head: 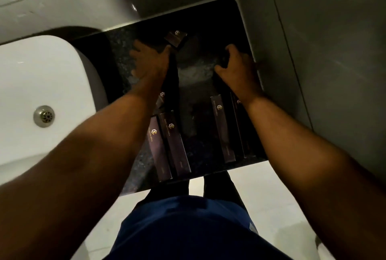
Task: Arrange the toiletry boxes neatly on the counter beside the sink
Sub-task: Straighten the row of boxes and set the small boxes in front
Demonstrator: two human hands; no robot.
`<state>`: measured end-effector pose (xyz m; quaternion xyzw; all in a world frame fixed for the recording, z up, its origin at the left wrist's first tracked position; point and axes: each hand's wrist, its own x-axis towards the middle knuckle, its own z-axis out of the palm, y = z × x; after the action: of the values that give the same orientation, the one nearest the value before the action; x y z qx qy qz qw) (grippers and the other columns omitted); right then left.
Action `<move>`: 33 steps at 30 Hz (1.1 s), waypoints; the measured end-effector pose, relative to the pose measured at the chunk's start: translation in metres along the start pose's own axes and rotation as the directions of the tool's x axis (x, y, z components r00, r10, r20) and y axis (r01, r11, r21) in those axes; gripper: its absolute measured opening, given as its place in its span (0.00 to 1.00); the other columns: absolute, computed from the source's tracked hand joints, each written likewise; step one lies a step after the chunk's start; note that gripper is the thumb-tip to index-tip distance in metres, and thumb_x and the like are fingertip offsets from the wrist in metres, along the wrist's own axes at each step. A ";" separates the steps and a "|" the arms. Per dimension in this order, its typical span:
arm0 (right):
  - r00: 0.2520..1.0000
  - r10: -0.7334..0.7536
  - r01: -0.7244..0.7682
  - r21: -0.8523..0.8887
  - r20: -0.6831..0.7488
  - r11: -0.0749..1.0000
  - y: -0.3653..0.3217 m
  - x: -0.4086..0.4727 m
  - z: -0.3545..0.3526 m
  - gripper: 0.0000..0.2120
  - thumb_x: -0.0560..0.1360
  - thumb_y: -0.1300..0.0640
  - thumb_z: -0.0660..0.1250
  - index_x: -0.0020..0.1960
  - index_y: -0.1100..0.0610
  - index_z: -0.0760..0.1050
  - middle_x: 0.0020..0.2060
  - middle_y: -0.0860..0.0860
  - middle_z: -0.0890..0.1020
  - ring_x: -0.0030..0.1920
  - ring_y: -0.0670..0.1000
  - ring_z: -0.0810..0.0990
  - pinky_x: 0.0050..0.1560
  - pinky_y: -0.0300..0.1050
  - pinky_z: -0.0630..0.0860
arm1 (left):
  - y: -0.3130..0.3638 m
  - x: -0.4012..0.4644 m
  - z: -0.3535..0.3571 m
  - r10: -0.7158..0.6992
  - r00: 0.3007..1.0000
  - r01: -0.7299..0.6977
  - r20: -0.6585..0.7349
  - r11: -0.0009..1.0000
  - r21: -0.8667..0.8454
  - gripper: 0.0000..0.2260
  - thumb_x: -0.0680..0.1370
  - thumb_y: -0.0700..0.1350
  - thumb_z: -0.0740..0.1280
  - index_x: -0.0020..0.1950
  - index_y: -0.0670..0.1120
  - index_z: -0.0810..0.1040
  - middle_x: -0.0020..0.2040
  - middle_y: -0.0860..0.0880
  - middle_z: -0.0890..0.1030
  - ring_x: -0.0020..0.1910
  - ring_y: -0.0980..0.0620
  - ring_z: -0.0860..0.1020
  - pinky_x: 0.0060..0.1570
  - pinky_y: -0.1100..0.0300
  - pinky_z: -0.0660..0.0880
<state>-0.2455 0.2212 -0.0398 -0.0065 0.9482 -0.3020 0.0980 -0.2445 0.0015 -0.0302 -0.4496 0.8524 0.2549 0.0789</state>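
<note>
Both hands reach over the far half of a dark speckled counter [194,167]. Left hand [149,61] lies palm down with its fingers spread, its thumb side against a long dark box [172,80] that runs back toward the small box; whether it grips that box I cannot tell. Right hand [238,65] is curled, fingers bent in around something dark near the right edge of the counter, too dim to make out, so I cannot tell whether it holds anything

White sink [41,101] takes up the left side, its basin rim just beside the counter, with a metal drain [44,116] in the bottom. Grey wall panels [323,50] stand behind and to the right of the counter. Pale floor [271,193] shows below the near edge, with the person's blue shorts [188,224] over it

On the near left of the counter 2 long boxes [169,144] lie side by side, touching, each with a gold logo toward the far end, their near ends at the counter's front edge. On the near right 2 more long boxes [231,128] lie side by side in the same direction, partly under the right forearm. Well apart from both pairs, 1 small box [175,38] sits tilted near the back wall, just beyond the left hand's fingers. Another logo [162,94] shows beside the left wrist, on a box mostly hidden by the arm
</note>
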 end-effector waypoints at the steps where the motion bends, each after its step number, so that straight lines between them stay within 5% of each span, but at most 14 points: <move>1: 1.000 -0.023 0.023 -0.046 0.008 0.999 0.000 0.002 0.001 0.19 0.70 0.50 0.68 0.60 0.51 0.73 0.48 0.56 0.82 0.49 0.59 0.81 0.50 0.52 0.78 | -0.003 0.008 0.000 0.033 0.998 -0.034 0.053 0.999 0.020 0.43 0.71 0.63 0.69 0.77 0.43 0.55 0.73 0.40 0.66 0.70 0.38 0.68 0.67 0.40 0.63; 4: 0.999 -0.020 0.023 -0.080 0.029 0.997 0.006 0.003 -0.001 0.11 0.73 0.54 0.68 0.55 0.54 0.75 0.46 0.57 0.82 0.47 0.59 0.81 0.45 0.46 0.74 | -0.013 0.017 0.000 0.236 0.960 -0.246 0.153 0.968 0.044 0.29 0.73 0.55 0.68 0.70 0.43 0.68 0.66 0.41 0.75 0.65 0.40 0.74 0.63 0.46 0.70; 7: 0.999 0.025 -0.024 -0.035 0.045 0.999 0.017 -0.008 -0.007 0.11 0.72 0.55 0.71 0.53 0.56 0.77 0.47 0.58 0.82 0.46 0.57 0.81 0.43 0.44 0.75 | -0.013 -0.006 0.007 0.450 0.887 -0.445 0.098 0.893 -0.068 0.17 0.75 0.46 0.68 0.63 0.43 0.75 0.60 0.42 0.80 0.60 0.42 0.77 0.57 0.53 0.71; 12: 0.996 0.052 -0.049 -0.040 0.074 0.998 0.029 -0.023 -0.013 0.09 0.71 0.57 0.71 0.51 0.57 0.79 0.45 0.57 0.83 0.45 0.56 0.81 0.42 0.42 0.75 | -0.006 -0.076 0.041 0.672 0.717 -0.586 0.186 0.725 -0.362 0.14 0.74 0.37 0.71 0.58 0.39 0.76 0.53 0.43 0.82 0.51 0.48 0.80 0.52 0.62 0.76; 15: 0.995 0.048 -0.049 0.010 0.084 0.999 0.031 -0.022 -0.013 0.11 0.71 0.58 0.72 0.53 0.57 0.79 0.46 0.56 0.84 0.46 0.54 0.82 0.40 0.38 0.73 | -0.010 -0.091 0.056 0.715 0.668 -0.628 0.207 0.691 -0.358 0.19 0.74 0.37 0.71 0.64 0.38 0.73 0.59 0.41 0.79 0.59 0.44 0.77 0.60 0.51 0.74; 18: 0.986 0.069 -0.080 0.067 0.149 0.995 0.032 -0.024 -0.013 0.18 0.70 0.57 0.73 0.60 0.55 0.76 0.52 0.56 0.82 0.50 0.53 0.81 0.40 0.35 0.74 | -0.014 -0.089 0.057 0.723 0.664 -0.640 0.191 0.682 -0.355 0.24 0.71 0.38 0.73 0.66 0.40 0.72 0.62 0.42 0.78 0.62 0.45 0.75 0.63 0.52 0.72; 22: 0.999 0.036 -0.035 0.141 0.000 0.989 0.030 -0.036 -0.024 0.22 0.69 0.52 0.72 0.62 0.54 0.74 0.45 0.50 0.80 0.44 0.49 0.78 0.35 0.26 0.69 | -0.029 -0.077 0.034 0.731 0.665 -0.667 0.156 0.674 -0.318 0.32 0.66 0.40 0.78 0.68 0.45 0.70 0.64 0.45 0.74 0.59 0.57 0.71 0.58 0.73 0.67; 26: 0.935 -0.206 0.213 -0.009 -0.287 0.977 0.004 -0.035 -0.029 0.10 0.69 0.55 0.68 0.49 0.57 0.78 0.37 0.51 0.77 0.37 0.52 0.75 0.37 0.47 0.72 | -0.077 -0.052 -0.012 0.676 0.729 -0.667 0.103 0.736 -0.112 0.27 0.68 0.46 0.77 0.64 0.48 0.73 0.62 0.46 0.75 0.59 0.46 0.75 0.58 0.46 0.74; 29: 0.947 -0.251 0.255 -0.003 -0.202 0.967 -0.039 0.002 -0.010 0.10 0.68 0.55 0.68 0.47 0.57 0.79 0.43 0.56 0.81 0.45 0.58 0.79 0.44 0.52 0.75 | -0.111 -0.037 -0.031 0.512 0.849 -0.503 0.126 0.858 -0.099 0.28 0.67 0.52 0.77 0.64 0.49 0.72 0.63 0.45 0.75 0.61 0.45 0.75 0.60 0.44 0.73; 33: 0.974 -0.192 0.202 -0.079 0.123 0.976 -0.099 0.063 0.038 0.24 0.68 0.50 0.72 0.62 0.56 0.75 0.61 0.59 0.75 0.61 0.61 0.74 0.60 0.52 0.72 | -0.121 -0.031 -0.033 0.553 0.807 -0.530 0.206 0.833 -0.158 0.31 0.68 0.46 0.78 0.68 0.42 0.72 0.64 0.41 0.75 0.63 0.44 0.74 0.63 0.51 0.71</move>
<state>-0.3047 0.1143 -0.0245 -0.1223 0.9485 -0.2657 0.1213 -0.1260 -0.0491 -0.0342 -0.1561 0.9161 0.3593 0.0857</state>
